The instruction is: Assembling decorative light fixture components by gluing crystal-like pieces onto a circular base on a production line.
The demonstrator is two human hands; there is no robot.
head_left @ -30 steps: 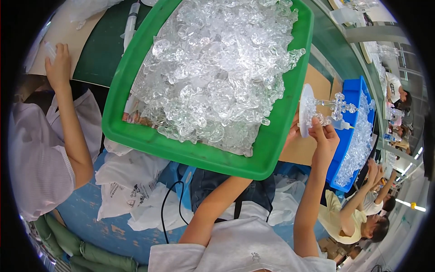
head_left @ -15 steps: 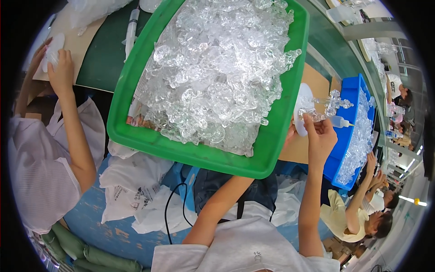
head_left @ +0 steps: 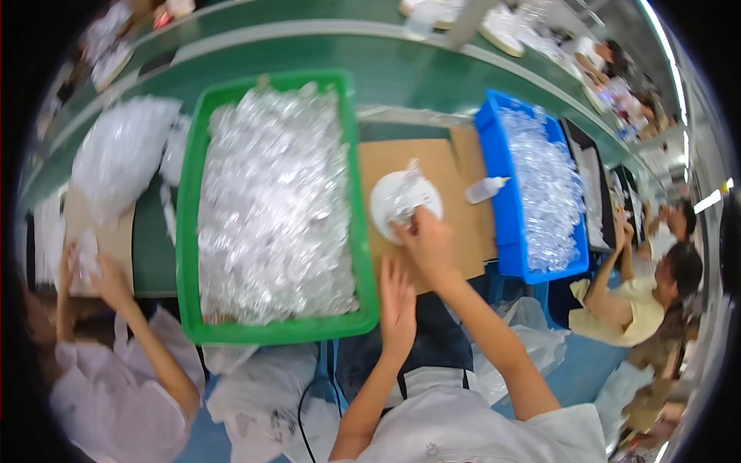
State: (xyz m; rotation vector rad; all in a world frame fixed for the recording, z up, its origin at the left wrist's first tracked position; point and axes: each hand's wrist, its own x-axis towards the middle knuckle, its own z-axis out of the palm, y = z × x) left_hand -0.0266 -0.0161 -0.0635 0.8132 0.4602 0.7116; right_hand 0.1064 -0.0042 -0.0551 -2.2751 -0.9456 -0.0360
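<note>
**Right hand at the white disc, left hand idle beside the green tray**

At the far left a neighbour's hand (head_left: 108,278) works on something pale beside a bulging clear plastic bag (head_left: 116,154). Next comes the green tray (head_left: 185,231), standing on the desk (head_left: 401,77) and heaped with clear plastic pieces (head_left: 270,208).

Just off the tray's near right corner the person's left hand (head_left: 397,297) is held flat. Its grip is apart, fingers spread, with nothing in it.

Right of that, the right hand (head_left: 428,243) has its grip closed on the lower edge of a white disc (head_left: 405,202). The disc is over the cardboard sheet (head_left: 386,158) between the tray and the blue bin (head_left: 494,154). A clear piece seems to sit on the disc, though blur hides how it is seated. A small squeeze bottle (head_left: 486,189) lies just right of the disc, and the bin holds more clear pieces. A seated person in yellow (head_left: 625,309) works beyond it.

I judge the step in hand to be work on the single piece at the disc. Any further handling calls for a steady pinch and a free second hand.

Half a second ago the disc was held up beside the tray's right rim and the left hand was out of sight. Now the disc is low over the cardboard and the left hand is in the open.
</note>
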